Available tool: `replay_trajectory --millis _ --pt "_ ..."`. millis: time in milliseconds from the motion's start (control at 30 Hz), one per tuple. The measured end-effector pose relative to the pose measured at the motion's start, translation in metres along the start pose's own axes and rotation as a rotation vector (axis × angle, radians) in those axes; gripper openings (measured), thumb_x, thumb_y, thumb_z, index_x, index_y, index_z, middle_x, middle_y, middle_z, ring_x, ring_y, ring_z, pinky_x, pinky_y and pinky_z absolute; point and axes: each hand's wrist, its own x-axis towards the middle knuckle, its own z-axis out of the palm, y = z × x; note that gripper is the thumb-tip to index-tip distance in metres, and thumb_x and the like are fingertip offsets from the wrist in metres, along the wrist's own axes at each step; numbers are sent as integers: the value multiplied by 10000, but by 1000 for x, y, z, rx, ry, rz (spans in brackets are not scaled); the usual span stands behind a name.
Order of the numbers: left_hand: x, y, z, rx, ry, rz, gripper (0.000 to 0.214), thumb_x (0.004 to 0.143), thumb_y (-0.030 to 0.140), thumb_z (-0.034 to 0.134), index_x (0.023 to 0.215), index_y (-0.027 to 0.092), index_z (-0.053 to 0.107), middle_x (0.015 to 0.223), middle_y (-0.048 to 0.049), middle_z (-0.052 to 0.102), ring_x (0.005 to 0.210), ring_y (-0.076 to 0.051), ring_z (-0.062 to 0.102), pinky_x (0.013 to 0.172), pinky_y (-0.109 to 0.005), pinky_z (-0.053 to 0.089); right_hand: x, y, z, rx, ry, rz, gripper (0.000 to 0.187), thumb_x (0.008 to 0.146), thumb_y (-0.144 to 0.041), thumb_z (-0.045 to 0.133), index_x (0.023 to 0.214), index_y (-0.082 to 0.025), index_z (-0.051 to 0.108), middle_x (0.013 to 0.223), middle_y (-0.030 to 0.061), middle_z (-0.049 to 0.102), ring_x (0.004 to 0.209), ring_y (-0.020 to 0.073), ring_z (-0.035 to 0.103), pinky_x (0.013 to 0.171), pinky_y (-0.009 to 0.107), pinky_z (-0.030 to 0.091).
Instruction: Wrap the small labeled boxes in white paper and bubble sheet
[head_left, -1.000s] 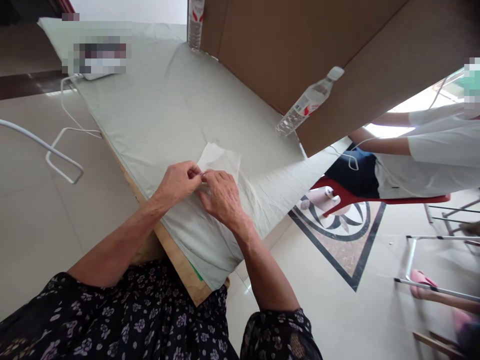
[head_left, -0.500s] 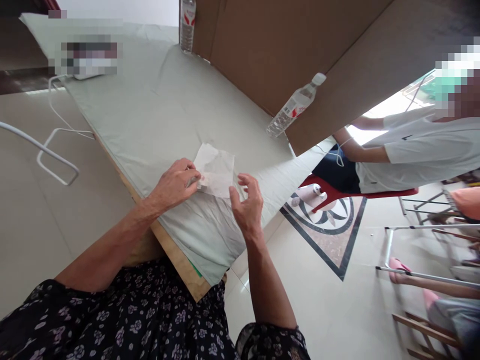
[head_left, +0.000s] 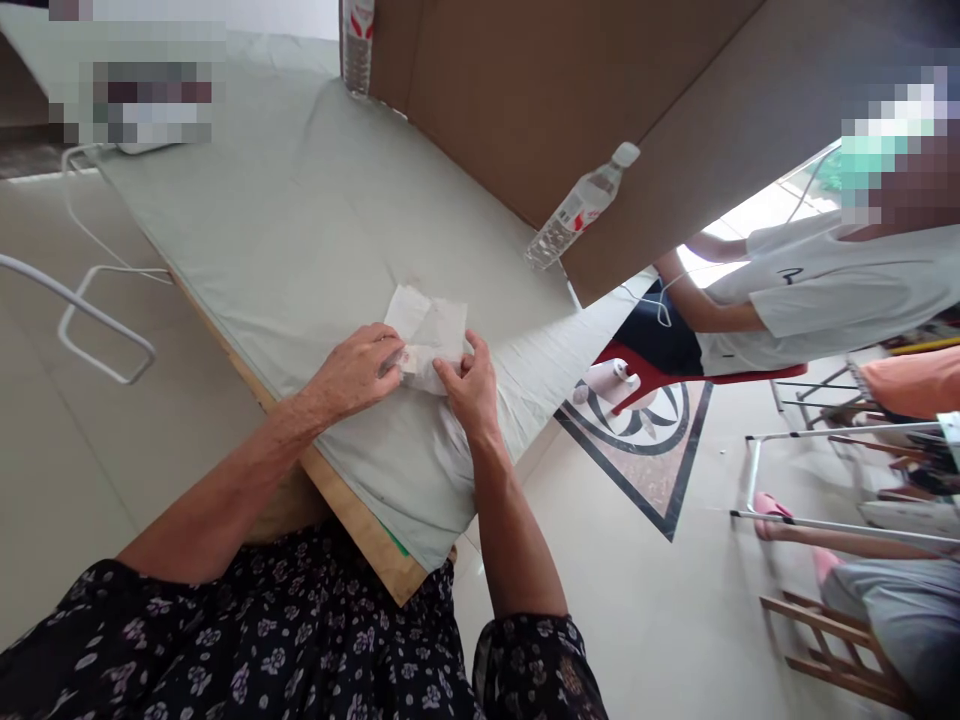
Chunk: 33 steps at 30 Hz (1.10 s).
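Observation:
A thin white sheet (head_left: 448, 325), like tissue or film, lies on the cloth-covered table near its front corner. My left hand (head_left: 364, 368) is closed at the sheet's left side, fingers bent over its edge. Beside those fingertips shows a small pale piece (head_left: 409, 360) with a faint reddish mark; its kind is unclear. From the right, my right hand (head_left: 472, 385) pinches the sheet's right edge between thumb and fingers. The near part of the sheet looks folded or bunched between both hands. What lies under my left fingers is partly hidden.
A water bottle (head_left: 581, 208) stands by a large brown cardboard panel (head_left: 525, 110), with another bottle (head_left: 358, 50) farther back. White tube frames (head_left: 105, 325) rise at left. A person in a white shirt (head_left: 817, 280) sits at right on a red chair (head_left: 675, 378).
My right hand has moved left and closed on the sheet's right edge, from hovering open beside it. The sheet's near part is now gathered. The view has shifted slightly.

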Motion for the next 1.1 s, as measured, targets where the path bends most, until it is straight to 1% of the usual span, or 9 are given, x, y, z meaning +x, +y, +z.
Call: replay_trajectory --millis 133,433,533,667,800,867,933,1000,1100 --pt "1 5 1 11 -31 -48 196 881 177 526 982 177 695 1140 -130 685 1063 -268 661 950 -392 561 -7 -8 6 102 6 -67 694 841 -337 658 1479 -133 472 726 -61 579 644 136 528 677 293 472" --pt "6 10 8 -89 -55 -113 191 892 166 518 966 173 694 1094 -131 678 1047 -264 652 950 -395 559 -5 -33 28 62 -42 -113 659 857 -275 667 1480 -124 514 849 2 736 704 143 654 771 306 547" --pt "5 9 10 -165 -19 -155 305 881 192 557 1159 160 679 1134 -123 673 1067 -257 652 956 -389 560 -9 -38 22 1 -140 -142 603 892 -289 650 1468 -150 536 994 57 797 728 156 694 813 337 576" --pt "-3 2 14 -323 67 -186 596 816 172 596 1409 145 555 1211 -111 668 880 -179 647 881 -354 578 -14 -42 5 -72 -336 -231 535 970 -245 523 1499 -166 505 1181 94 783 742 142 704 823 334 590" --pt "-11 0 15 -406 237 -246 517 752 132 583 1266 163 627 1177 -85 643 764 -125 615 750 -294 566 -12 -48 2 -301 -404 -359 659 885 -127 556 1534 -196 467 1286 87 738 918 172 720 905 348 572" --pt "-11 2 15 -380 318 -280 375 735 139 605 1104 177 662 1092 -60 626 729 -120 585 724 -289 554 -8 -52 4 -383 -425 -386 693 866 -120 549 1549 -179 448 1294 107 729 1060 220 712 934 374 567" --pt "-9 7 16 -363 313 -287 195 767 180 642 961 190 654 1007 -39 614 707 -122 556 731 -300 548 -1 -54 6 -421 -450 -401 692 857 -119 527 1545 -139 452 1300 138 723 1134 252 696 962 402 562" --pt "-6 10 18 -367 262 -294 58 822 222 652 869 195 632 931 -25 603 690 -126 539 746 -311 544 6 -51 3 -369 -503 -402 675 850 -111 496 1525 -129 475 1296 141 726 1053 227 716 951 395 569" --pt "-2 11 22 -363 219 -309 67 852 224 647 801 201 609 855 -11 576 705 -140 540 767 -319 538 17 -39 -9 -112 -543 -328 648 844 -148 497 1491 -181 502 1225 86 751 738 129 687 792 325 601"
